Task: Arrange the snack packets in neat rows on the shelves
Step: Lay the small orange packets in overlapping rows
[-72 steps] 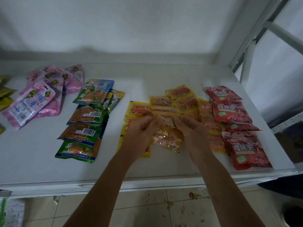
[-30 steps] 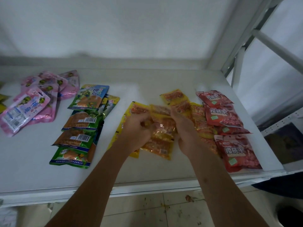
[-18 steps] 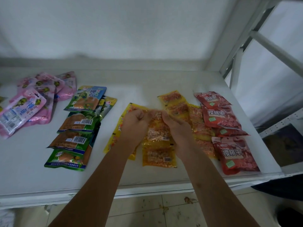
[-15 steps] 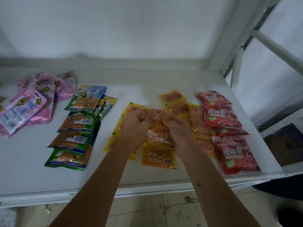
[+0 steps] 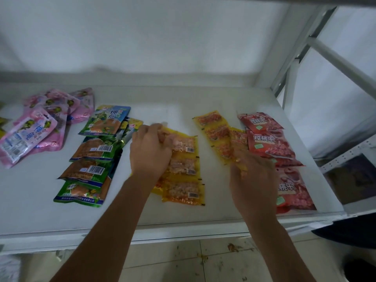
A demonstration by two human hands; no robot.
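Observation:
A column of three yellow snack packets (image 5: pixel 184 167) lies barcode side up in the middle of the white shelf (image 5: pixel 213 212). My left hand (image 5: pixel 149 153) rests on its left side, fingers curled over the top packet's upper left corner. A second column of yellow packets (image 5: pixel 215 131) lies to the right. My right hand (image 5: pixel 252 180) is at the near end of that column, blurred, with its fingers curled round a yellow packet there. Red packets (image 5: pixel 268 143) form a column at the far right.
Green packets (image 5: pixel 93 151) overlap in a column left of my left hand, and pink packets (image 5: pixel 40 127) lie in a loose heap further left. The shelf's white upright (image 5: pixel 289 92) stands at the back right. The front lip and a tiled floor are below.
My hands, which worked together on one pile of yellow packets, have parted. The left stays on the straightened middle column; the right has moved right to the other yellow column.

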